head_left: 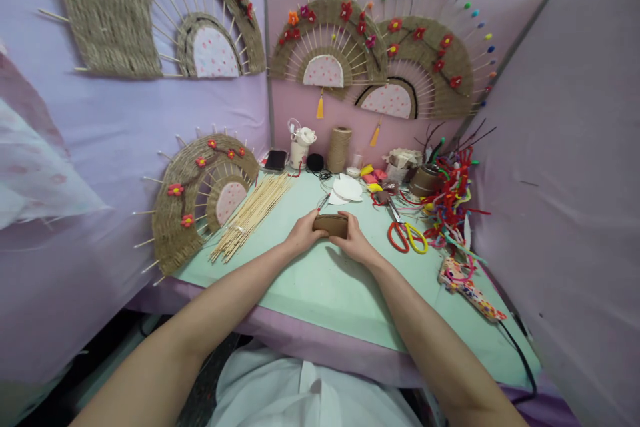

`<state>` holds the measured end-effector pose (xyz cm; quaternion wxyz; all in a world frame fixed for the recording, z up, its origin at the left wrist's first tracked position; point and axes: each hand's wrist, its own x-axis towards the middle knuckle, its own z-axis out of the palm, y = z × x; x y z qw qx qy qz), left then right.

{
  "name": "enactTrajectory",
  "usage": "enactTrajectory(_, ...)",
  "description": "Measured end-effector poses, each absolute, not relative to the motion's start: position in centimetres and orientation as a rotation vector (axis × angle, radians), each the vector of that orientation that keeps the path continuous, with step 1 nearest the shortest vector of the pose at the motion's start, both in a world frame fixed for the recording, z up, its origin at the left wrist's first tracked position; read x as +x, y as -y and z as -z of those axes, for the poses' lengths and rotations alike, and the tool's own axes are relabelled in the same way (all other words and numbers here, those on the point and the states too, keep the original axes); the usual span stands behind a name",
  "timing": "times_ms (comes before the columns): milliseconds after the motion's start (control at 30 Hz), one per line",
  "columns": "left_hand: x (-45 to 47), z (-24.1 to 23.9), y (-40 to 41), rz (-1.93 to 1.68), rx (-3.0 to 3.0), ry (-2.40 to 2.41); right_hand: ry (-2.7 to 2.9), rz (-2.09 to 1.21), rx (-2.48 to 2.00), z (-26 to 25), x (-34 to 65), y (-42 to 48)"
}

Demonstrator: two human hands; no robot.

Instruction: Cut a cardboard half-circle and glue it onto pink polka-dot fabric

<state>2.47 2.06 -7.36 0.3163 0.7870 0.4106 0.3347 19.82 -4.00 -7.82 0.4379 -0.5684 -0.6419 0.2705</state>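
Note:
A piece of brown cardboard (332, 225) is held up over the middle of the table, tilted toward me. My left hand (304, 232) grips its left end, and my right hand (357, 237) grips its right end, thumbs on the near side. Whether it is one sheet or stacked layers is hard to tell. Just beyond it lie white paper pieces (347, 188) with rounded edges. A thin pen-like tool (324, 201) rests by my left fingertips. To the right of my right hand are scissors (407, 235) with one red and one yellow handle.
A bundle of thin wooden sticks (253, 217) lies at left, beside a twine-wrapped fan (203, 200). Behind stand a twine spool (339, 149) and a white container (301, 145). At right are tangled pipe cleaners (453, 197) and a patterned glue gun (470, 290) with a cord.

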Motion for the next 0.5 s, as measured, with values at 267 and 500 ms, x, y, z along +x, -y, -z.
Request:
enactTrajectory(267, 2.3, 6.5, -1.5, -0.893, 1.931, -0.988, 1.453, -0.771, -1.372, 5.7, 21.0, 4.1)
enactTrajectory(500, 1.1, 5.1, -1.4, -0.738, 1.613, -0.663, 1.227, -1.048, -1.303, 5.1, 23.9, 4.3)
